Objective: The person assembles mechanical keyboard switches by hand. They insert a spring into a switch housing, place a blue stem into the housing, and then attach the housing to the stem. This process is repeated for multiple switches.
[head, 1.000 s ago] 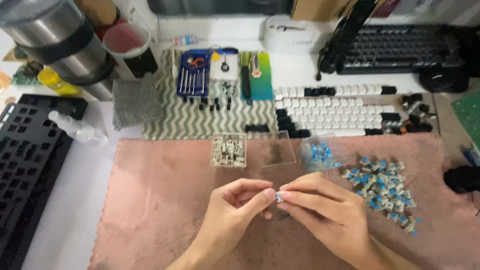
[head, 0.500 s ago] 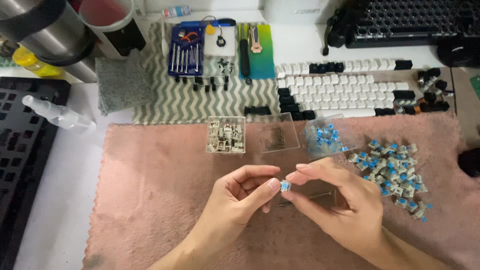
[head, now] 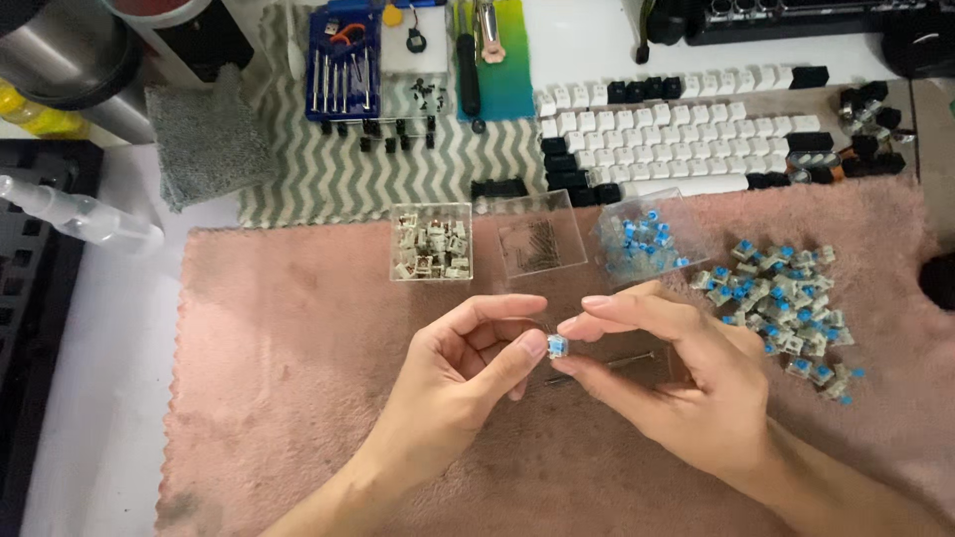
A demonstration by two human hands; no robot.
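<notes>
Three small clear plastic boxes (head: 431, 242) stand in a row at the far edge of the pink fluffy mat (head: 269, 398). Above the mat's middle, the left hand (head: 458, 373) and right hand (head: 676, 383) together pinch one tiny blue-and-white keyboard switch (head: 557, 346) between their fingertips.

A pink mat (head: 298, 398) covers the table. Three clear boxes (head: 431, 242) stand along its far edge. Loose blue-stemmed switches (head: 786, 293) lie at right. Keycap rows (head: 676, 124) sit beyond.
</notes>
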